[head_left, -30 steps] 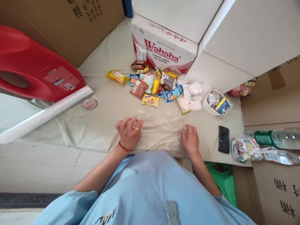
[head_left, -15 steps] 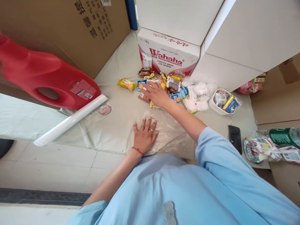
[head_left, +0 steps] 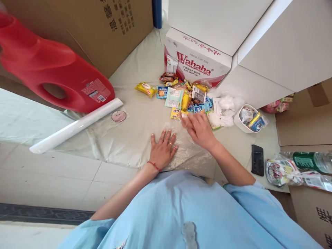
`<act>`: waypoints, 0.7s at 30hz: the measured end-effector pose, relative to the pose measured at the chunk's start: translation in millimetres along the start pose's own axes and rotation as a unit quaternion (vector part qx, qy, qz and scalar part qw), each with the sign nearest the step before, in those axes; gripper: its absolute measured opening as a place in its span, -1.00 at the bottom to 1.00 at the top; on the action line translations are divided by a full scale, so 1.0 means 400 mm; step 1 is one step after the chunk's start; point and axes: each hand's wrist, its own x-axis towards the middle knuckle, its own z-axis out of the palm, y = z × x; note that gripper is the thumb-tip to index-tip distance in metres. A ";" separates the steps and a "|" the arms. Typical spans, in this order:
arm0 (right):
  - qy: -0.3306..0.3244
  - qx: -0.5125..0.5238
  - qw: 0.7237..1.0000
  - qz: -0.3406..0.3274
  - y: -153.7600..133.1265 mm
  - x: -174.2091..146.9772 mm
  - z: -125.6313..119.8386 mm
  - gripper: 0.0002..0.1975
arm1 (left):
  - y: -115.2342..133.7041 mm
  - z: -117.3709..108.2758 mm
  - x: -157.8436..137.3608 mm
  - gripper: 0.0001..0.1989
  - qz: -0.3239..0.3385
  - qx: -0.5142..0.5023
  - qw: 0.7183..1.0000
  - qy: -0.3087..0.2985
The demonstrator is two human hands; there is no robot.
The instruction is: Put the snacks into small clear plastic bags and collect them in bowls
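Observation:
My left hand (head_left: pixel 163 150) lies flat on the covered surface, fingers spread, at the edge of a clear plastic sheet (head_left: pixel 192 152). My right hand (head_left: pixel 199 130) is closed, fingers curled together at the near side of a pile of wrapped snacks; what it holds, if anything, is hidden. By its fingertips lies a small yellow packet (head_left: pixel 175 113). Behind that are a pale green packet (head_left: pixel 173 98), a blue packet (head_left: pixel 162 92) and a brown and white packet (head_left: pixel 199 94). A yellow snack (head_left: pixel 145 89) lies apart to the left.
A Wahaha carton (head_left: pixel 197 62) stands behind the pile. To the right are white crumpled plastic (head_left: pixel 228 103), a white bowl (head_left: pixel 242 124) of snacks and a black phone (head_left: pixel 257 159). At left are a red jug (head_left: pixel 57 69), a white roll (head_left: pixel 77 126) and a round disc (head_left: pixel 118 116).
My right hand has drawn back toward me and right, off the snacks, and its fingers have closed. The brown packet near its fingers no longer shows there. My left hand stays flat.

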 end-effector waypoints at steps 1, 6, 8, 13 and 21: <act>-0.015 -0.013 1.000 0.007 -0.014 -0.056 0.012 -0.52 | 0.001 0.001 0.002 -0.42 0.001 -0.001 1.000 0.001; -0.098 -0.046 0.993 0.039 -0.045 -0.211 0.091 -0.50 | -0.006 -0.003 0.006 -0.41 -0.006 0.005 1.000 -0.001; -0.087 -0.014 0.996 0.026 -0.029 -0.243 0.082 -0.40 | -0.024 -0.021 -0.007 -0.39 0.000 0.004 1.000 0.010; -0.046 0.080 0.994 -0.055 0.035 -0.395 0.027 -0.46 | -0.093 -0.088 -0.090 -0.42 0.191 -0.018 0.981 -0.038; -0.038 0.147 0.988 -0.018 0.060 -0.468 0.042 -0.78 | -0.124 -0.102 -0.122 -0.76 0.184 0.012 0.977 -0.104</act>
